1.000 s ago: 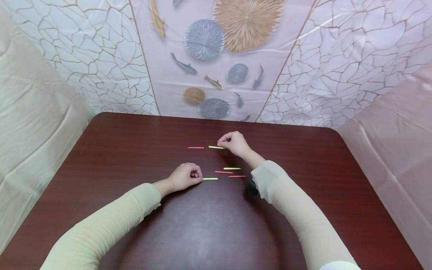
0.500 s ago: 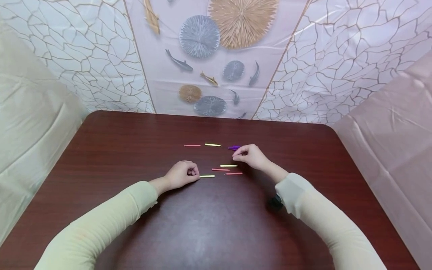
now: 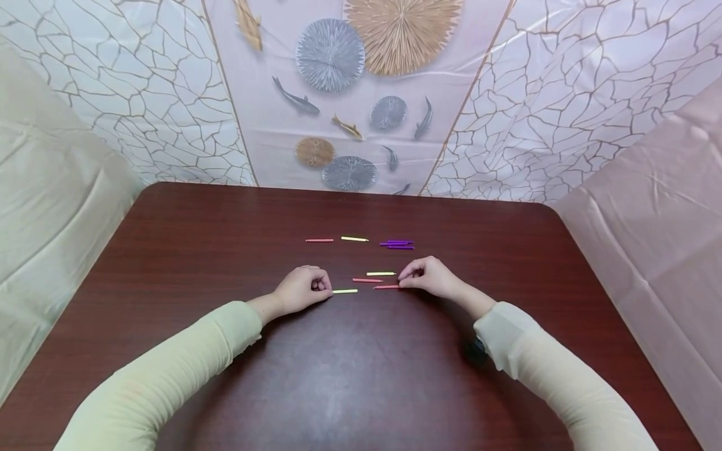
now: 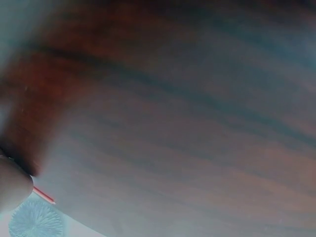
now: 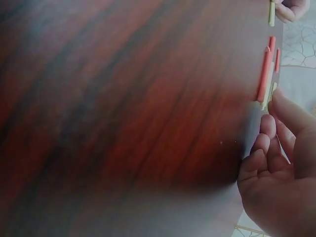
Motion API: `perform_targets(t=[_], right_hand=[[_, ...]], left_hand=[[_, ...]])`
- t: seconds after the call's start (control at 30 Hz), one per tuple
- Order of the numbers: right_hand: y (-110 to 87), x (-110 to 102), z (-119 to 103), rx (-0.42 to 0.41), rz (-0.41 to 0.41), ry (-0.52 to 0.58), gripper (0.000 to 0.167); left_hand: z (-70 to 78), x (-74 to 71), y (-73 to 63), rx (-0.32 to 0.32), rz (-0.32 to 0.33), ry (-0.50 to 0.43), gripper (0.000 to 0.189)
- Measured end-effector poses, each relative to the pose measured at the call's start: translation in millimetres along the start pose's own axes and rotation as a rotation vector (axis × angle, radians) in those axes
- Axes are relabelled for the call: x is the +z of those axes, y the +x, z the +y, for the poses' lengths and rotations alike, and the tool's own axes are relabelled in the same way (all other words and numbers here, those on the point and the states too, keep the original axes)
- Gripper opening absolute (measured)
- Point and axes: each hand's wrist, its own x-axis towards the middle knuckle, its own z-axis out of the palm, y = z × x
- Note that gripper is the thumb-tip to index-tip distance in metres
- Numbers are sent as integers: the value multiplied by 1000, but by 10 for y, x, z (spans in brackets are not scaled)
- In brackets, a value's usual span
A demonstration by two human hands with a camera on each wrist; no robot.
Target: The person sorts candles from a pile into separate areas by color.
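Right, work centres on the thin coral-red pointed stick, flat on the dark red-brown wood-grain counter, tip toward the left. Right hand is at its other end, thumb and fingertips down by it; can't tell from either view whether they've closed on it. Left hand pinches the left end of the thin pale yellow-green stick, free end pointing right.

Step looks like taking sticks singly by the ends. Next move calls for a light fingertip pinch and a straight lift, I'd say.

In the way: second slim red stick just behind and left, slim bright yellow-green stick behind that. A sideways drag could roll both. Farther back, well apart: lone red stick, lone pale yellow stick, tight bunch of purple sticks. Fish-and-disc printed backdrop beyond the far edge, no obstacle.
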Motion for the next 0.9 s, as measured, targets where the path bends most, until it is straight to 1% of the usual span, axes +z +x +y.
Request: perform_targets(t=[0.23,0.37,0.47,0.63,0.9], right_hand=[[-12,12,-13,-39,-23,-73,9],[-11,15,-25,-38,-18,-101,6],[-12,15,-31,-36,-19,-106,6],[-19,17,-44,-28,-22,-110,6],[-1,23,-20,-27,-20,-115,6]], left_hand=[[4,4,-3,-1,11,2,9],[-4,14,-6,10,18,7,10],[-9,19,-5,18,22,6,9],[-25,16,-2,11,8,-15,9],[-31,-44,38,7,5,-72,7]])
